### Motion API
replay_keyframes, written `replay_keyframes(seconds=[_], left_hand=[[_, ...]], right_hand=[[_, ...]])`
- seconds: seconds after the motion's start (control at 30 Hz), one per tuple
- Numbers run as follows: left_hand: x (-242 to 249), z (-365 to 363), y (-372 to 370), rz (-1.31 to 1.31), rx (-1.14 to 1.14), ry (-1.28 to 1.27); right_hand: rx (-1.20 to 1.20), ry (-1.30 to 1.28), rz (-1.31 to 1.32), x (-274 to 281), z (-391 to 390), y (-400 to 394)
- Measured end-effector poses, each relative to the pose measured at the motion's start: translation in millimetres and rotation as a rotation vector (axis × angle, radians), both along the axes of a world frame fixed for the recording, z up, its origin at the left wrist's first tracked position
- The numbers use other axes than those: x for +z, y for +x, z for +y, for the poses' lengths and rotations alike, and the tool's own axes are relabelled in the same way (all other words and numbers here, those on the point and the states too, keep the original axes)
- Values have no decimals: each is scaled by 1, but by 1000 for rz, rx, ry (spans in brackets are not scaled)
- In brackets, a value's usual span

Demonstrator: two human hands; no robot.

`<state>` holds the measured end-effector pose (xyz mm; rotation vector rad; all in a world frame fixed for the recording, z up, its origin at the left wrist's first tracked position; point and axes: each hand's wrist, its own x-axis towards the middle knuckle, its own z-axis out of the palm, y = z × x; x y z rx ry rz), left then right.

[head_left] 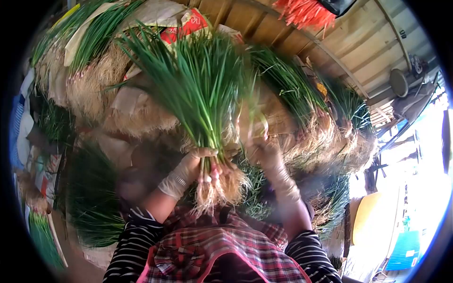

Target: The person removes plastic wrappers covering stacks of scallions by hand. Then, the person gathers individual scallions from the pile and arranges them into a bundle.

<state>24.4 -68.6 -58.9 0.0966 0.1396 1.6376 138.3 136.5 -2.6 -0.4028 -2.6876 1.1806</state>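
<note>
A bunch of green onions (205, 94) with long green leaves, pinkish-white bulbs and tan roots stands upright in front of me. My left hand (191, 165), in a pale thin glove, is wrapped round its stems just above the bulbs. To the right of the bunch is my right hand (266, 155), also gloved and blurred by motion. A few blurred thin stalks (257, 125) rise beside its fingers; whether the fingers grip them is too smeared to tell.
Piles of green onions (101, 66) with roots lie at the back left, more (292, 89) at the back right. Loose green leaves (89, 198) lie at the lower left. Red strings (306, 14) hang at the top. A blue basket (405, 250) stands at the lower right.
</note>
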Motion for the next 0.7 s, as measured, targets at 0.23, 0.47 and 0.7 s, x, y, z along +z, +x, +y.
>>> replay_keyframes(seconds=[0.23, 0.47, 0.7], left_hand=[[-25, 1, 3, -27, 123, -62], [-14, -5, -3, -251, -108, 35], [6, -5, 3, 13, 55, -37]], right_hand=[[-73, -73, 131, 8, -36, 0], [161, -334, -144, -21, -23, -49], [-420, -480, 389, 40, 57, 6]])
